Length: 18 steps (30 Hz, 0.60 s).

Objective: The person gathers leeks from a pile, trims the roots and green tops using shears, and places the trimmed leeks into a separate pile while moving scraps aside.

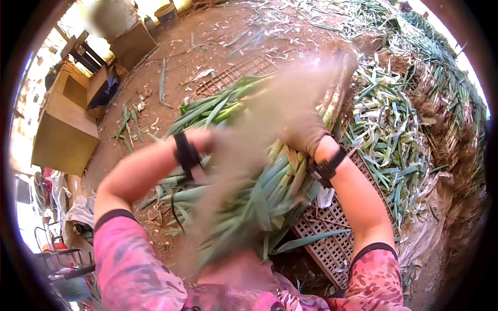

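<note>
A large heap of long green-leaved stalks, like leeks or big green onions point(259, 199), lies in front of my body. My right hand point(303, 132), in a brownish glove, is at the pale stems right of the middle; its fingers are hidden or blurred. My left hand point(220, 139) is over the leaves left of the middle, smeared by motion. A long tan blurred shape point(233, 160) crosses the view between both hands, too smeared to identify. More pale stems point(337, 90) point up and away beyond my right hand.
Brown plastic crates point(327, 233) lie beneath the heap. Loose leaves and peelings point(386, 124) cover the ground at right, beside a long row of stalks with roots point(456, 78). Cardboard boxes point(65, 132) stand at left. Scraps lie on the dirt floor point(176, 57).
</note>
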### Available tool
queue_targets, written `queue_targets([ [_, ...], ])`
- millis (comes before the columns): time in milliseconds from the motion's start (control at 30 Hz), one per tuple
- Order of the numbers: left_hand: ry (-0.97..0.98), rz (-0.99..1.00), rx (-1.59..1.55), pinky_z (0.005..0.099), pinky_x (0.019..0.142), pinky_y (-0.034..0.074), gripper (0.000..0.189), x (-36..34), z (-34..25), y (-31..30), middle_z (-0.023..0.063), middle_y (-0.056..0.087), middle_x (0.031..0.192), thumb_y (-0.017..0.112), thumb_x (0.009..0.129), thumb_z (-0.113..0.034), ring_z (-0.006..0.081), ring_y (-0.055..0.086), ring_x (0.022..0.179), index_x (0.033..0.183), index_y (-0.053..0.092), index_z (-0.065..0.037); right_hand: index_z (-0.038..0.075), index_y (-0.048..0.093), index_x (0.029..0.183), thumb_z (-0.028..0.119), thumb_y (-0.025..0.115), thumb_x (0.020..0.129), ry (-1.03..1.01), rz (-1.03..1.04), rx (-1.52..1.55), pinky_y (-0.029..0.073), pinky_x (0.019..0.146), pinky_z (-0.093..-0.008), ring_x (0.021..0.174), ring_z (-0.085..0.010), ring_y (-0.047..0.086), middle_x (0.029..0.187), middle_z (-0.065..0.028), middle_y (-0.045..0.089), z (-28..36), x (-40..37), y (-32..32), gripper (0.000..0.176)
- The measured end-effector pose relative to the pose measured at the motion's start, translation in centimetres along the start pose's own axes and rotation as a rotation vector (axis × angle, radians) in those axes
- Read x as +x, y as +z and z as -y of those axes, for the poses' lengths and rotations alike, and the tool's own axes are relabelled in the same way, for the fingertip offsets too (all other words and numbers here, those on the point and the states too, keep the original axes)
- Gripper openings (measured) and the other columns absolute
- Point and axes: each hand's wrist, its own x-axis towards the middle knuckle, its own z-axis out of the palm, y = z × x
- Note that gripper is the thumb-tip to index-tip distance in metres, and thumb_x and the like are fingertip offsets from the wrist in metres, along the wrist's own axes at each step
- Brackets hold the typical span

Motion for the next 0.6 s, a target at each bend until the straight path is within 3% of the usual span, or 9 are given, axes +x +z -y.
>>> queue_targets([
  [33,0.022,-0.052,-0.149,0.0374,0.087,0.055,0.055,1.1,2.6,-3.5,0.0166,0.073,0.109,0.060,0.098,-0.047,0.0276,0.070,0.098,0.129,0.062,-0.002,0.006,0.079,0.092,0.039,0.056,0.090,-0.016,-0.049,0.002,0.047,0.096,-0.0419,0.114,-0.0269,0.063,0.106,-0.0111,0.073,0.0,-0.6,0.0,0.040],
  [100,-0.007,-0.431,-0.091,0.0312,0.085,0.057,0.045,4.4,8.2,-10.0,0.0111,0.074,0.112,0.055,0.104,-0.037,0.0183,0.071,0.099,0.135,0.062,-0.005,0.007,0.077,0.091,0.040,0.056,0.091,-0.043,-0.134,0.017,0.046,0.096,-0.0423,0.113,-0.0262,0.062,0.104,-0.0106,0.073,-0.2,-1.1,0.4,0.039],
  [167,-0.164,-0.689,0.219,0.0370,0.096,0.052,0.065,7.8,14.4,-15.3,0.0192,0.070,0.122,0.060,0.097,-0.055,0.0268,0.067,0.113,0.134,0.062,-0.001,0.007,0.076,0.091,0.041,0.058,0.091,-0.066,-0.200,0.035,0.045,0.097,-0.0426,0.113,-0.0259,0.061,0.103,-0.0100,0.072,-0.5,-1.0,1.0,0.039],
  [233,-0.419,-0.686,0.343,0.0406,0.106,0.046,0.094,10.3,17.5,-16.3,0.0244,0.064,0.132,0.063,0.084,-0.075,0.0339,0.059,0.126,0.138,0.057,0.002,0.008,0.075,0.092,0.042,0.059,0.091,-0.067,-0.239,0.059,0.045,0.098,-0.0427,0.114,-0.0260,0.061,0.103,-0.0094,0.071,-0.7,-0.8,1.6,0.038],
  [300,-0.430,-0.653,0.221,0.0415,0.112,0.041,0.114,13.5,21.7,-15.2,0.0237,0.055,0.145,0.063,0.076,-0.084,0.0343,0.051,0.136,0.149,0.044,0.002,0.008,0.075,0.095,0.042,0.064,0.089,-0.059,-0.279,0.075,0.043,0.103,-0.0437,0.117,-0.0281,0.060,0.105,-0.0091,0.071,-0.7,-0.8,2.1,0.036],
  [367,-0.360,-0.426,0.049,0.0428,0.114,0.038,0.110,14.9,23.5,-14.7,0.0197,0.051,0.150,0.066,0.075,-0.083,0.0312,0.047,0.139,0.150,0.046,-0.004,0.007,0.075,0.097,0.041,0.066,0.088,-0.050,-0.317,0.125,0.042,0.105,-0.0443,0.120,-0.0291,0.059,0.106,-0.0090,0.071,-0.7,-0.5,2.6,0.036],
  [500,-0.406,-0.196,-0.151,0.0392,0.100,0.049,0.096,15.0,22.6,-14.1,0.0081,0.067,0.129,0.069,0.076,-0.080,0.0208,0.063,0.114,0.142,0.056,-0.012,0.008,0.075,0.101,0.042,0.067,0.087,-0.030,-0.287,0.147,0.041,0.107,-0.0456,0.122,-0.0299,0.058,0.107,-0.0097,0.071,-0.7,-0.3,2.5,0.037],
  [567,-0.446,-0.133,-0.242,0.0385,0.100,0.049,0.093,12.5,19.0,-12.7,0.0075,0.069,0.126,0.068,0.078,-0.079,0.0205,0.064,0.112,0.141,0.057,-0.011,0.008,0.075,0.101,0.042,0.068,0.087,-0.015,-0.308,0.165,0.041,0.107,-0.0454,0.123,-0.0298,0.058,0.109,-0.0094,0.071,-0.8,-0.3,3.1,0.037],
  [600,-0.324,-0.071,-0.219,0.0378,0.101,0.049,0.090,12.8,19.7,-12.5,0.0078,0.069,0.126,0.065,0.082,-0.077,0.0201,0.063,0.115,0.141,0.056,-0.010,0.009,0.074,0.102,0.042,0.068,0.087,-0.009,-0.321,0.173,0.041,0.108,-0.0452,0.123,-0.0297,0.057,0.109,-0.0092,0.070,-1.0,-0.4,3.4,0.037],
])
